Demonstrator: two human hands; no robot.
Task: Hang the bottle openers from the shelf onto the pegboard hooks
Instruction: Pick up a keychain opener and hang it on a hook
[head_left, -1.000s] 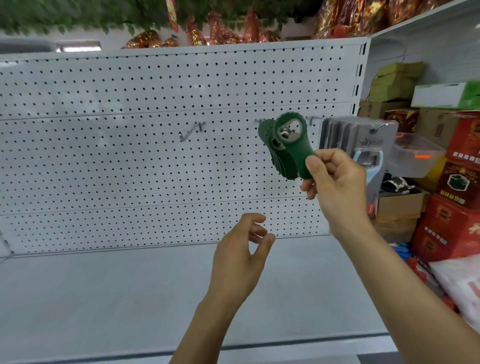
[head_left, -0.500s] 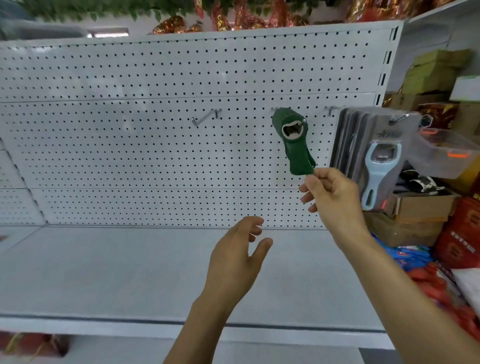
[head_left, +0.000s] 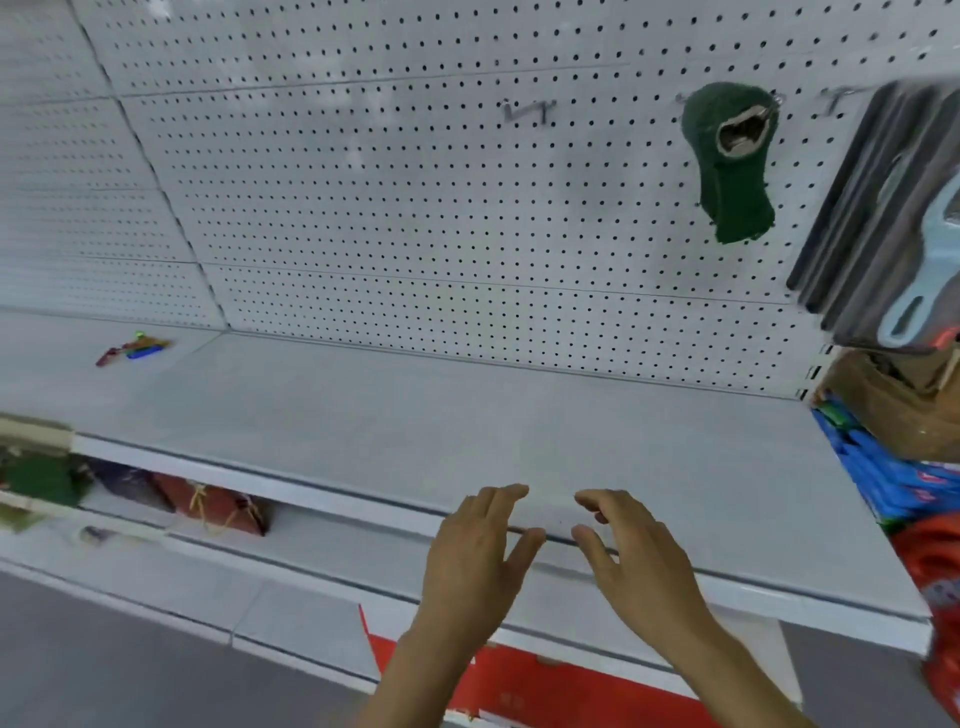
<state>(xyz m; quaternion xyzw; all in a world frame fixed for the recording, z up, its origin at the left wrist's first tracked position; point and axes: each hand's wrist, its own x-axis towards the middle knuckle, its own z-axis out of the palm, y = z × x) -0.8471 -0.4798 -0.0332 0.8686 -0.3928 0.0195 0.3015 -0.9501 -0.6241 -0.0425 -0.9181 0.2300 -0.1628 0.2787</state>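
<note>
**Green opener on its hook, both hands empty over the shelf edge**

The green bottle opener (head_left: 733, 161) hangs on the pegboard (head_left: 415, 208) at about 1 o'clock in the view, its metal mouth uppermost and its handle pointing down. Its hook is hidden behind it. At its 9 o'clock, well apart, a bare hook (head_left: 527, 110) sticks out of the board. At its 3 o'clock, near the frame edge, hangs a stack of carded packs (head_left: 872, 218), the front one showing a pale blue opener (head_left: 930, 270).

Below, the grey shelf (head_left: 519, 426) runs across the middle. At 9 o'clock on it, far from the hands, lies a small cluster of coloured items (head_left: 134, 349), too blurred to identify.

The left hand (head_left: 475, 558) and right hand (head_left: 636, 564) sit at 6 o'clock, side by side over the shelf's front edge. Both are loose, fingers spread and slightly curled, holding nothing; whether they touch the shelf cannot be told.
</note>
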